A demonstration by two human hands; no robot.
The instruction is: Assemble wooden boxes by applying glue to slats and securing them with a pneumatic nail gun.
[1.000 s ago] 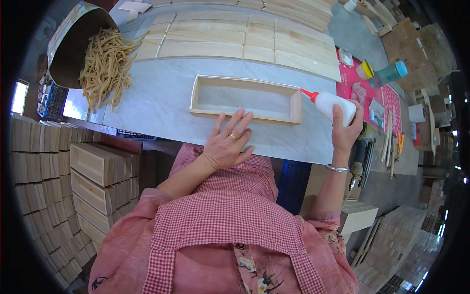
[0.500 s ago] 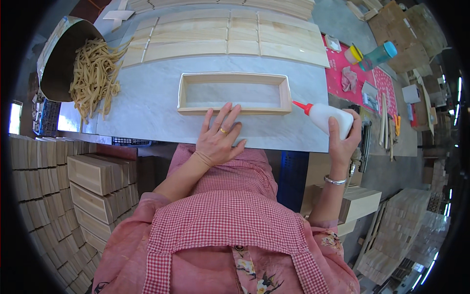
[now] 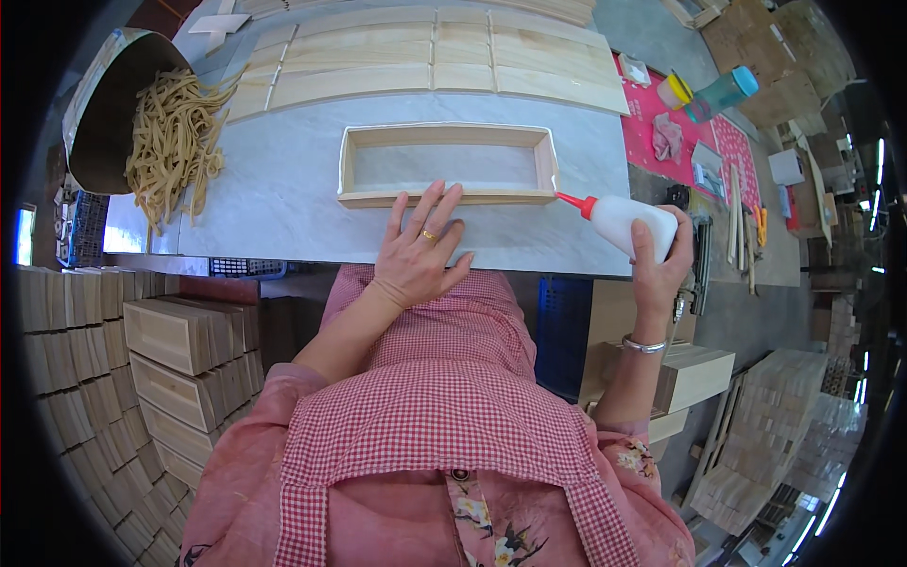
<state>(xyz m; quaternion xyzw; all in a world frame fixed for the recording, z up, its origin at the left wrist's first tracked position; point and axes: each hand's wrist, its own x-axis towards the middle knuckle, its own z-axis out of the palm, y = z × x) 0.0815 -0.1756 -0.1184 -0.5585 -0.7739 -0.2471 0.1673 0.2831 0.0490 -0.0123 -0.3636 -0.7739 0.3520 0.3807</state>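
Note:
A shallow rectangular wooden frame point(image 3: 444, 199) lies on the pale marbled table, and the tabletop shows through its middle. White glue runs along parts of its upper edges. My left hand point(image 3: 419, 248) rests with fingers spread, the fingertips touching the frame's near side. In my right hand point(image 3: 658, 258) is a white glue bottle point(image 3: 627, 225) with a red nozzle, held tilted. Its nozzle tip points left and is at the frame's near right corner; whether it touches the wood I cannot tell.
Thin wooden panels point(image 3: 378, 61) lie in rows across the far side. At left, a tipped container point(image 3: 99, 118) spills tan rubber-band-like strips point(image 3: 175, 142). Right are a teal bottle point(image 3: 723, 94) and pink cloth point(image 3: 667, 138). Stacked wooden boxes point(image 3: 165, 335) stand below left.
The nozzle tip has come slightly left and up, closer to the frame's near right corner. The whole view has shifted a little; my left hand stays at the frame's near side.

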